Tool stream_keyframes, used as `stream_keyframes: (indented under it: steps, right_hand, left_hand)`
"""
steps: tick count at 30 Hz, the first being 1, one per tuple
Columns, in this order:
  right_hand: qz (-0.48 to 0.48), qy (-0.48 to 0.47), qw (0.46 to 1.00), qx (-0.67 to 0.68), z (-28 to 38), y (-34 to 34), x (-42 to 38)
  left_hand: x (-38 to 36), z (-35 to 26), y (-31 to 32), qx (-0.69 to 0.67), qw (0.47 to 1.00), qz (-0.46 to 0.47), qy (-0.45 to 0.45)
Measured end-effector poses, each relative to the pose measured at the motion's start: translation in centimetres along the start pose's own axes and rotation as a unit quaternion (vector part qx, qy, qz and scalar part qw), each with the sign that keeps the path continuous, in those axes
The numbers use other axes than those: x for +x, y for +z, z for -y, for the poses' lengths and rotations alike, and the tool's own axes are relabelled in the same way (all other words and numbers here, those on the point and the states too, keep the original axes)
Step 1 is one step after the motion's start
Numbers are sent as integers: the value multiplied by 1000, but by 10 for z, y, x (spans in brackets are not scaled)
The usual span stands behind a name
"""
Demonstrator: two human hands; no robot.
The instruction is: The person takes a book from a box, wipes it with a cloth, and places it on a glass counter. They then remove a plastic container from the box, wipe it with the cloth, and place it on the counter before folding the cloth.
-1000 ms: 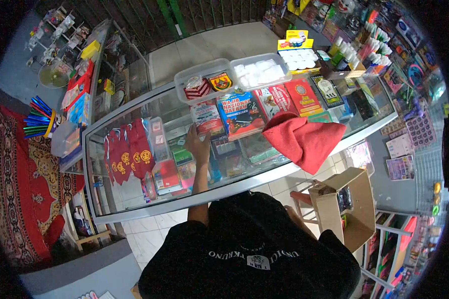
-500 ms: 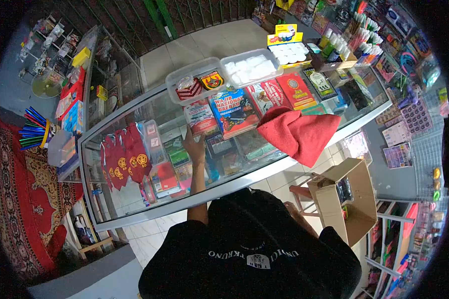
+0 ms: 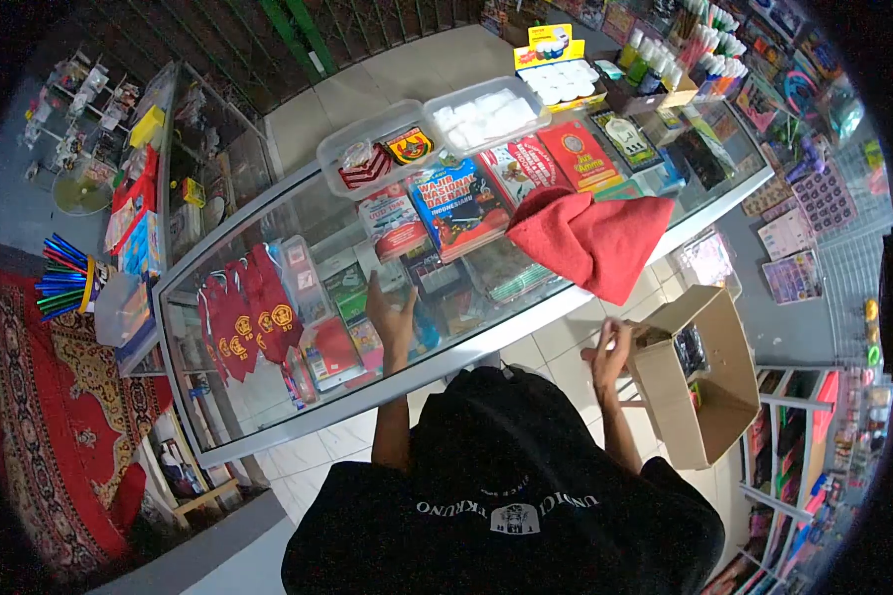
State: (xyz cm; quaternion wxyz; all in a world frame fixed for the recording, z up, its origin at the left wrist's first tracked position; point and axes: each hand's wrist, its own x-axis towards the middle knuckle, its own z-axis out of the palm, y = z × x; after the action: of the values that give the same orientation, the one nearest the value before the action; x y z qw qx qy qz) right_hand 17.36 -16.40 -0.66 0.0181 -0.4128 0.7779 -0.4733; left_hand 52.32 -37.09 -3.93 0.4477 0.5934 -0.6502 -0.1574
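My left hand (image 3: 392,319) is open over the glass top of the display case (image 3: 367,397), fingers pointing away from me and apart. It is just below a stack of booklets, with a red-and-white booklet (image 3: 392,220) and a blue songbook (image 3: 458,210) on top. My right hand (image 3: 610,355) is raised beyond the case's near edge, fingers loosely bent, thumb apart, nothing visible in it. It is between a folded red cloth (image 3: 595,243) on the glass and an open cardboard box (image 3: 700,397).
Clear plastic tubs (image 3: 486,119) hold white pieces and badges along the far edge. A yellow display box (image 3: 558,74) and a carton of glue bottles (image 3: 655,74) stand at the back right. Maroon ties (image 3: 253,317) lie inside the case. A patterned red carpet (image 3: 60,416) is at left.
My left hand has drawn back from the red-and-white booklet toward me. My right hand has risen from beside my body to near the cardboard box. The view has shifted slightly.
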Motion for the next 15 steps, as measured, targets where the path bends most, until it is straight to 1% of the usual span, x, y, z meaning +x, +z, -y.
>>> stream_keyframes:
  steps: [1,2,3,4,5,6,7,8,9,10,11,12,13,15]
  right_hand:
    - [-12,24,999,31,31,-8,16]
    - [-76,-40,993,76,51,-8,32]
    - [-103,-103,988,45,83,-17,49]
    - [-132,-163,976,55,103,-19,63]
    - [-160,-223,960,61,121,-21,76]
    - [-126,-223,964,67,140,-24,87]
    - [-92,-223,970,23,156,-22,100]
    - [-24,-210,977,23,178,-21,114]
    - [10,-222,975,-5,191,-14,125]
    - [87,-229,967,-68,214,-15,134]
    - [125,-274,942,-149,204,-2,137]
    - [111,-299,928,-193,198,9,136]
    - [113,-294,929,-191,197,11,137]
    - [114,-288,933,-185,194,13,137]
  left_hand:
    - [-8,-1,-5,2,1000,10,14]
    - [-16,-2,-10,3,999,20,29]
    - [-23,-9,-17,18,998,28,47]
    - [-31,-13,-22,30,997,37,66]
    - [-41,-10,-25,11,997,49,58]
    - [-52,-5,-24,-10,997,61,50]
    - [-65,1,-23,-32,996,74,41]
    - [-77,7,-22,-31,991,104,84]
    - [-87,15,-22,-30,983,131,128]
    - [-96,23,-22,-28,972,155,172]
    - [-110,25,-22,-41,973,165,157]
    - [-127,25,-21,-53,973,174,142]
    - [-134,18,-19,-64,973,182,127]
    - [-144,8,-16,-69,961,224,149]
